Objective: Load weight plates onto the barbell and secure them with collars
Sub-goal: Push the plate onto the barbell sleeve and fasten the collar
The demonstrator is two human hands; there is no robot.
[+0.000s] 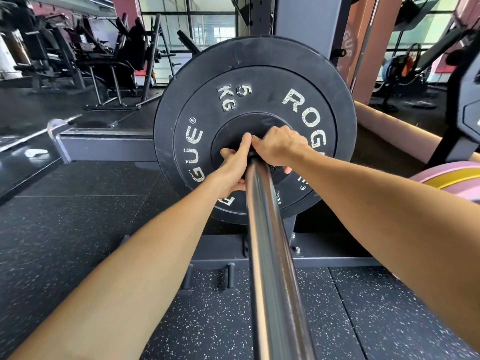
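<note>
A black 5 kg plate [259, 81] with worn white lettering sits on the barbell sleeve [270, 255], which runs from the bottom of the view up to the plate's hub. A small black collar [275, 169] surrounds the sleeve against the plate, mostly hidden by my hands. My left hand [235, 165] grips it from the left. From the right, my right hand [280, 148] closes over its top, thumbs touching.
A grey rack frame [109, 146] stands behind the plate. Pink and yellow plates [452, 178] lie at the right edge. Another bar [39, 131] lies on the floor at the left. Gym machines [104, 55] fill the back left. Speckled rubber flooring lies below.
</note>
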